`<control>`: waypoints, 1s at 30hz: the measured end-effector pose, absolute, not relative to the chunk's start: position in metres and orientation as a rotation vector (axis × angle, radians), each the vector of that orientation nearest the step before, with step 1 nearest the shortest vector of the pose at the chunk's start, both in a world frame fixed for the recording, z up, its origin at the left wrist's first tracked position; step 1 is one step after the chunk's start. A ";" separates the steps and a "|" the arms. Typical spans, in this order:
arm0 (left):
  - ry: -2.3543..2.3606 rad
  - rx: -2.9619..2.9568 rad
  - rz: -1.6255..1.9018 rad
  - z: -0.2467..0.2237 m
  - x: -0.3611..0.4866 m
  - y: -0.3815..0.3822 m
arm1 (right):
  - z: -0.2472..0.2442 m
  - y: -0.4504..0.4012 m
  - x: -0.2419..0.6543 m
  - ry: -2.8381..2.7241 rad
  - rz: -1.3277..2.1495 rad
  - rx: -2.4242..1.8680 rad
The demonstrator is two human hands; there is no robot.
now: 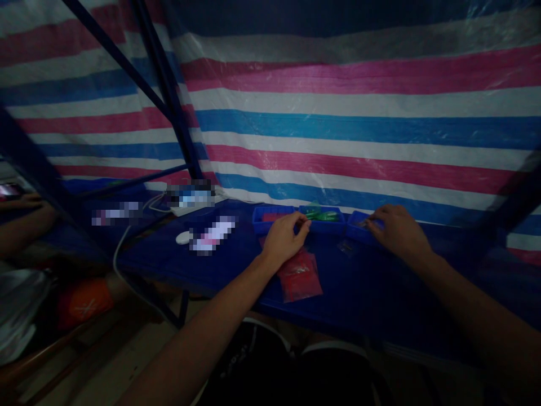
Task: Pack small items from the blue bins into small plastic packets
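Note:
My left hand (pixel 286 237) hovers before the blue bins, thumb and forefinger pinched together; whatever lies between them is too small to make out. Under its wrist are red plastic packets (pixel 301 277) on the blue table. Close to its fingertips, the middle blue bin (pixel 323 226) holds green plastic-looking pieces (pixel 324 216). The left blue bin (pixel 262 226), with something red inside, is partly covered by this hand. My right hand (pixel 396 226) reaches over the right blue bin (pixel 354 230), fingers bent and pinched at small pieces I cannot identify. A small clear packet (pixel 346 247) lies in front of that bin.
A blurred-out phone-like object (pixel 214 234) and a round white object (pixel 184 238) lie on the table (pixel 169 265) to the left, near a white power strip (pixel 196 206) and cable. Blue metal posts (pixel 163 73) and a striped sheet (pixel 359 129) stand behind. Another person's arm (pixel 25 225) shows far left.

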State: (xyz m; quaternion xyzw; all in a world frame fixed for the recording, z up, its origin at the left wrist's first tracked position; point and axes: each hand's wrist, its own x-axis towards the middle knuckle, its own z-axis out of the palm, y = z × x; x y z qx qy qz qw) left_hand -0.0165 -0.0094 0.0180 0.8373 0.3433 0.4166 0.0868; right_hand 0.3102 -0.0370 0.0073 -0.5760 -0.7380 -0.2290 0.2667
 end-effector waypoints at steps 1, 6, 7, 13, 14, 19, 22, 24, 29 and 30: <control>1.026 2.506 1.236 0.018 -0.017 -0.009 | 0.006 -0.036 0.310 -2.017 -0.595 -1.562; 1.047 2.566 1.219 0.015 -0.017 -0.009 | 0.010 -0.044 0.279 -2.145 -0.455 -1.397; 1.052 2.575 1.215 0.015 -0.017 -0.008 | 0.011 -0.048 0.271 -2.189 -0.416 -1.353; 1.077 2.586 1.175 0.013 -0.017 -0.008 | 0.004 -0.065 0.242 -2.407 -0.238 -1.389; 1.075 2.586 1.170 0.013 -0.017 -0.009 | 0.002 -0.066 0.240 -2.423 -0.228 -1.392; 1.062 2.580 1.157 0.013 -0.016 -0.009 | -0.002 -0.069 0.232 -2.498 -0.217 -1.400; 1.015 2.590 1.117 0.013 -0.014 -0.011 | 0.000 -0.069 0.228 -2.497 -0.175 -1.370; 0.919 2.616 1.084 0.013 -0.013 -0.012 | 0.000 -0.068 0.226 -2.456 -0.110 -1.305; 0.638 2.678 1.021 0.010 -0.011 -0.016 | 0.003 -0.067 0.220 -2.133 0.129 -1.183; 0.625 2.678 1.006 0.009 -0.011 -0.017 | 0.004 -0.067 0.219 -2.056 0.190 -1.161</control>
